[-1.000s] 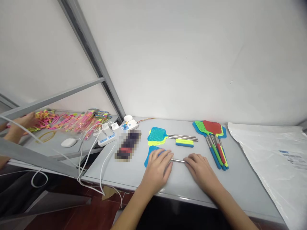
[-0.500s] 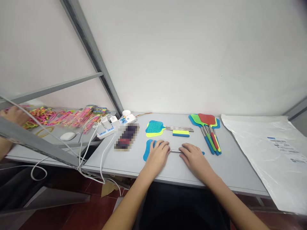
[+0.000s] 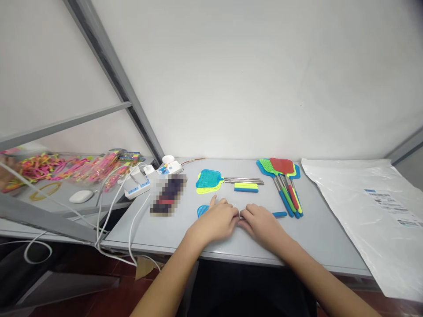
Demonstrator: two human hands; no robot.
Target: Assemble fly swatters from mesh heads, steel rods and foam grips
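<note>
Low over the table lies a blue fly swatter [image 3: 202,210], its metal rod mostly covered by my hands. My left hand [image 3: 220,219] is closed on the rod on the head side, with its thumb side toward the right. My right hand [image 3: 261,223] grips the rod on the handle side, and the blue handle end pokes out past it. The two hands nearly meet. Behind them are blue and yellow swatter heads [image 3: 210,178] with bare metal rods [image 3: 244,181], plus yellow and blue handle grips [image 3: 246,188]. Several swatters with handles [image 3: 287,193] are piled at the right.
A large white plastic parcel bag [image 3: 350,211] covers the table's right end. At left are a power strip [image 3: 137,188], white cables [image 3: 114,211], a pixelated item [image 3: 168,196] and a metal frame post [image 3: 122,88]. Beyond it, another person's blurred hand [image 3: 5,174] is near pink-yellow cords [image 3: 42,169].
My hands have come closer together along the rod, hiding most of it. More of the blue handle shows right of my right hand. The view has shifted slightly.
</note>
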